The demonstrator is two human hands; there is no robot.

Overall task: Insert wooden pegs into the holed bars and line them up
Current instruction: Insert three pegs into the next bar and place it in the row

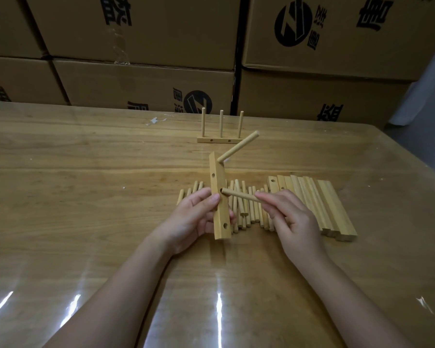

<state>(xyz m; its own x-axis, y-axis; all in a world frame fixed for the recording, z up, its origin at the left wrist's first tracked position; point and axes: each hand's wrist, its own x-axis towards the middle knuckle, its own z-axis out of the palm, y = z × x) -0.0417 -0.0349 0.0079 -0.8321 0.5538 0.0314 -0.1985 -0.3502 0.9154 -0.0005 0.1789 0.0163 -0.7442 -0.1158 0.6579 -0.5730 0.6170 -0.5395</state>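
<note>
A peg [239,195] at the held bar [219,202]
Behind lie loose pegs [246,209] and spare bars [322,204], a finished bar [220,140] beyond. Your left hand [196,217] grips the held bar, your right hand [291,222] pinches the peg.

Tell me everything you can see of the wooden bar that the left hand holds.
The bar is a pale, square-edged wooden strip, held nearly upright. The left hand grips its lower half. Round holes show on two faces. One peg sits in its top hole, pointing up-right; the right hand holds the tip of a second peg at the middle hole.
</note>
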